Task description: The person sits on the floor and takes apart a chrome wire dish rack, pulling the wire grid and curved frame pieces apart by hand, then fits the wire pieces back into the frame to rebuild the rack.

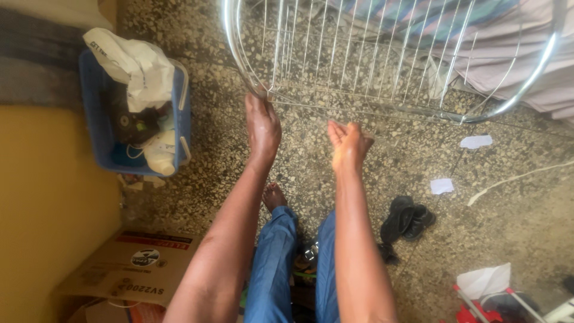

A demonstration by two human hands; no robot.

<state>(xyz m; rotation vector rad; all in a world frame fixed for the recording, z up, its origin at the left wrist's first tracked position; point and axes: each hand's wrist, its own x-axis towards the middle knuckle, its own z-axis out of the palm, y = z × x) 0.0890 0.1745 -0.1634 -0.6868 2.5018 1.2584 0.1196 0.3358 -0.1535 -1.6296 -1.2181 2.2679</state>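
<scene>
A chrome wire rack (382, 60) with a curved tube frame hangs in front of me, above the speckled floor. My left hand (262, 122) reaches up to the rack's lower left corner, and its fingers touch or grip the tube there. My right hand (348, 143) is a little lower and to the right, below the rack's bottom rail. Its fingers are curled together and hold nothing that I can see. My legs in blue jeans (278, 263) and one bare foot show below my arms.
A blue plastic basket (98, 128) with a white bag and bottles stands at the left by a yellow wall. A cardboard box (134, 263) lies at the lower left. Black sandals (408, 218), paper scraps and a white cord lie on the floor at right. Bedding is behind the rack.
</scene>
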